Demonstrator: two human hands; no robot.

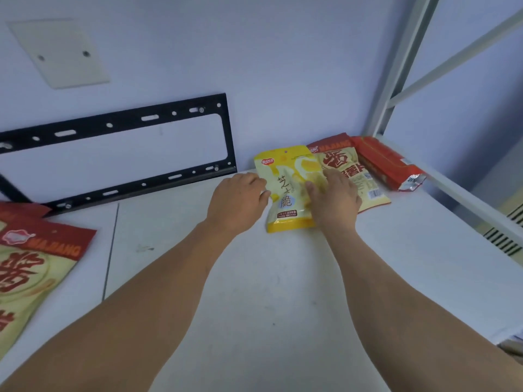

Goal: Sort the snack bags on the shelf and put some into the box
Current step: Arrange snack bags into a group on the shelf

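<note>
A yellow snack bag [284, 190] lies flat on the white shelf [268, 278] near the back wall. My left hand [237, 200] touches its left edge with curled fingers. My right hand [332, 198] rests flat on its right side, fingers spread. Under and behind it lies a red-and-cream chip bag [356, 171], partly covered by the yellow bag and my right hand. A red foil packet [387, 164] lies beside that, against the shelf's corner post. Another large red-and-cream chip bag [31, 267] lies at the left edge. No box is in view.
A black metal bracket frame [119, 154] leans against the back wall at the left. A white shelf upright and rails [402, 80] close off the right side. A white wall plate [59, 52] sits high on the wall.
</note>
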